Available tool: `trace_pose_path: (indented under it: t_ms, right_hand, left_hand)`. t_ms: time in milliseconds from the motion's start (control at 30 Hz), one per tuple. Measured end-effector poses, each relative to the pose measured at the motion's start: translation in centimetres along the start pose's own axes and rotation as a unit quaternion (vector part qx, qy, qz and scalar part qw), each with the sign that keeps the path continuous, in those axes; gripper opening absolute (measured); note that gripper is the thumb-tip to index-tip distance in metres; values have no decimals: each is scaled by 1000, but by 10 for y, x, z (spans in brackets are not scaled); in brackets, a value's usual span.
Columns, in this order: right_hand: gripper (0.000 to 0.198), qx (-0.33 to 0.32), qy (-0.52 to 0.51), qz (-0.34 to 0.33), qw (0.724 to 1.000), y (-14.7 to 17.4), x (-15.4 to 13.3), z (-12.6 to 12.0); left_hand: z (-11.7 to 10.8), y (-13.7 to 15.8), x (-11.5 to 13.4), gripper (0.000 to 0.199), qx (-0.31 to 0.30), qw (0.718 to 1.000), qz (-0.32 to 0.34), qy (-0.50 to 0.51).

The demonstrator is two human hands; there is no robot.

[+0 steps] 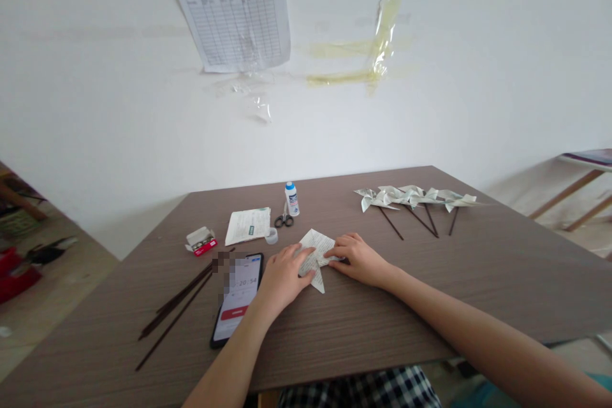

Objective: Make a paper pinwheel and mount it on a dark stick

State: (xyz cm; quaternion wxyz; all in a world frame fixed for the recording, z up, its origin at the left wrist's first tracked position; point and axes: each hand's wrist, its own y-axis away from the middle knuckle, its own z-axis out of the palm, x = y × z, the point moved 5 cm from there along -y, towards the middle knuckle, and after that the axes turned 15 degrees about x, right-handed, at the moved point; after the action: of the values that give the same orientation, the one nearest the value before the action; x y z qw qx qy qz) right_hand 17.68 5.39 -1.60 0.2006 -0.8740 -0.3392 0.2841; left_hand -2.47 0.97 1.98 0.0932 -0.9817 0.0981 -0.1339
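Note:
A sheet of printed paper (313, 241), folded into a shape with pointed flaps, lies on the table in front of me. My left hand (287, 271) rests on its left side, thumb and index finger apart and pressing it down. At the right edge, my right hand (359, 260) has its fingers closed on a flap of the same paper; its thumb is partly hidden. Finished-looking paper pinwheels (415, 197) on dark sticks (392, 223) lie in a row at the back right.
Left of my hands are a phone (239, 293) showing a timer, several dark sticks (184, 293) and a small red-and-white box (203, 242). Further back stand a glue bottle (291, 199), black-handled scissors (284, 221), a tape roll (271, 236) and a paper stack (248, 225).

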Motion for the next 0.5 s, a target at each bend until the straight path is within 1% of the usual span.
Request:
trace_pose_path:
  t_ms: [300, 500]
  right_hand:
    - [22, 4, -3, -4, 1000, 0, 0, 0]
    - [23, 7, -1, -9, 1000, 0, -1, 0]
  left_hand:
    - [2, 0, -1, 44, -9, 1000, 11, 9]
    - [5, 0, -3, 43, -11, 1000, 15, -6]
